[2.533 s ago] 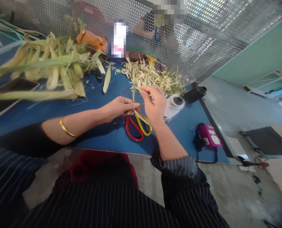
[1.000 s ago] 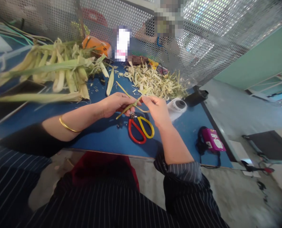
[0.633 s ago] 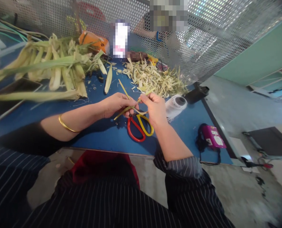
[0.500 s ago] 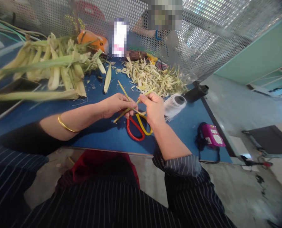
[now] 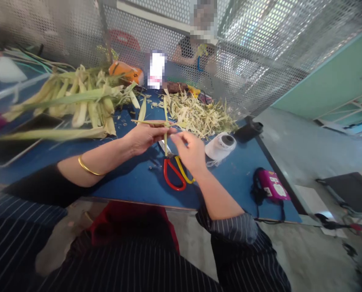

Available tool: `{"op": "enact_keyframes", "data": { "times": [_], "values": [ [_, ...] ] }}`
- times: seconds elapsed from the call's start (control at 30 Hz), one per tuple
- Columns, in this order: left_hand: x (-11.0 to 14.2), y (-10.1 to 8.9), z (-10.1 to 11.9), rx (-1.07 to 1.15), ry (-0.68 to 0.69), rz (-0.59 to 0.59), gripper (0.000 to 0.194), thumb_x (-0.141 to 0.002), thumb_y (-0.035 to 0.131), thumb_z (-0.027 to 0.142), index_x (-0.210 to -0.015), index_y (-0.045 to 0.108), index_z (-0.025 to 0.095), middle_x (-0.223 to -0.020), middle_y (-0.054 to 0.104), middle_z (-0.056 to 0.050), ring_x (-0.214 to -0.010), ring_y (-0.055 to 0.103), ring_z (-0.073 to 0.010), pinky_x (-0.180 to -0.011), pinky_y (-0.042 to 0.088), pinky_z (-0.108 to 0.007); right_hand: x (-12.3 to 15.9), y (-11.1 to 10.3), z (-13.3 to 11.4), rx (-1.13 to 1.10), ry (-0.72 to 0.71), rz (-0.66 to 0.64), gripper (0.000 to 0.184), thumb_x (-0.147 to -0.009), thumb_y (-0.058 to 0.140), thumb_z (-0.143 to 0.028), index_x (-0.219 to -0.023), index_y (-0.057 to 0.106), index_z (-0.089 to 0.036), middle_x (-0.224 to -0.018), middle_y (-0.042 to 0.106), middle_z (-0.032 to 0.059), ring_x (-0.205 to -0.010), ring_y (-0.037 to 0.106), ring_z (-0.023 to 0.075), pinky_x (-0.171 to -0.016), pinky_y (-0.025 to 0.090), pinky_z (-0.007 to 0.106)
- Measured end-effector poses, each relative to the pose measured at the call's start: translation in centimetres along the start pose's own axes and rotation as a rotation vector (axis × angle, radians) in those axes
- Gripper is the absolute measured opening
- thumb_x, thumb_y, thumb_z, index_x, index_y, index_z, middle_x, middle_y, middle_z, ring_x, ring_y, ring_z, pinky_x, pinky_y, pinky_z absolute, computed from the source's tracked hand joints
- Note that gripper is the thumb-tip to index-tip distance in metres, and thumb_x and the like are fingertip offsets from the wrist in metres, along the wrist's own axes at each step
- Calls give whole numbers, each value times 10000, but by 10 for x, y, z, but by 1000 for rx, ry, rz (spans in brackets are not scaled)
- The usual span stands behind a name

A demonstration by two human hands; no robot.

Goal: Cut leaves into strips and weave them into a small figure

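Observation:
My left hand (image 5: 143,138) is closed on crossed narrow plant strips (image 5: 166,108), yellow-green and husk-like. One strip stands nearly upright and another lies across it, the crossing being at my fingertips. Close beside them is my right hand (image 5: 190,151), its fingers drawn together at the crossing; what they pinch is hidden. Beneath both hands a pair of scissors (image 5: 175,188) lies on the blue table (image 5: 132,178), one handle red and the other yellow, blades partly covered. A cone of white thread (image 5: 218,151) is just right of my right hand.
Pale shredded strips (image 5: 199,113) are heaped behind my hands. Long husk leaves (image 5: 86,101) lie at the left, over a dark flat tray (image 5: 31,121). A black cylinder (image 5: 249,132) and a purple box (image 5: 272,184) with a cord sit rightward. Behind the mesh screen (image 5: 169,38) sits another person.
The strips have turned from slanting to one upright and one crosswise. My right hand has shifted slightly down and its fingers have moved in to the crossing. The camera view has tilted up.

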State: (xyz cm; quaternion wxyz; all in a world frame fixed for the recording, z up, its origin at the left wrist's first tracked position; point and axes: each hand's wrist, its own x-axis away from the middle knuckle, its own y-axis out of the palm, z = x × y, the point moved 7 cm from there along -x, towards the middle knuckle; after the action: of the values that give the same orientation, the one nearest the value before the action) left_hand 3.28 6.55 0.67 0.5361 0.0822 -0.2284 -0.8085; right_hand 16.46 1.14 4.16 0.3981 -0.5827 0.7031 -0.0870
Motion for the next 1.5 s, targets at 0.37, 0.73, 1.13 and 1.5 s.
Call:
{"op": "enact_keyframes", "data": {
  "times": [0.37, 0.73, 1.13, 1.5],
  "values": [
    [4, 7, -3, -49, 57, -4, 248, -745, 695, 86, -988, 716, 130, -846, 730, -55, -677, 622, -98, -689, 487, -256, 5, 29, 1, -223, -2, -144, 275, -914, 440, -292, -657, 453, -197, -692, 527, -12, -655, 475, 112, -653, 379, 259],
    [7, 5, 7, -132, 90, 40, 217, -725, 703, 76, -939, 729, 99, -741, 698, -31, -582, 561, -65, -654, 469, -238, 6, 29, -12, -240, -67, -234, 244, -907, 407, -256, -669, 375, -214, -695, 422, -16, -676, 425, 121, -686, 384, 270],
    [0, 1, 6, -138, 9, -64, 272, -720, 702, 80, -991, 711, 110, -811, 727, -72, -657, 633, -101, -692, 498, -242, 5, 34, -2, -255, 48, -262, 273, -900, 412, -298, -642, 396, -210, -664, 416, -27, -645, 413, 114, -656, 365, 255],
    [-4, -11, 11, -216, -166, -138, 193, -713, 657, 208, -867, 741, 126, -886, 739, -118, -782, 691, -213, -649, 538, -298, 0, 26, 5, -342, 133, -432, 260, -857, 476, -289, -618, 517, -196, -751, 666, 7, -758, 593, 143, -757, 446, 278]
  ]
}}
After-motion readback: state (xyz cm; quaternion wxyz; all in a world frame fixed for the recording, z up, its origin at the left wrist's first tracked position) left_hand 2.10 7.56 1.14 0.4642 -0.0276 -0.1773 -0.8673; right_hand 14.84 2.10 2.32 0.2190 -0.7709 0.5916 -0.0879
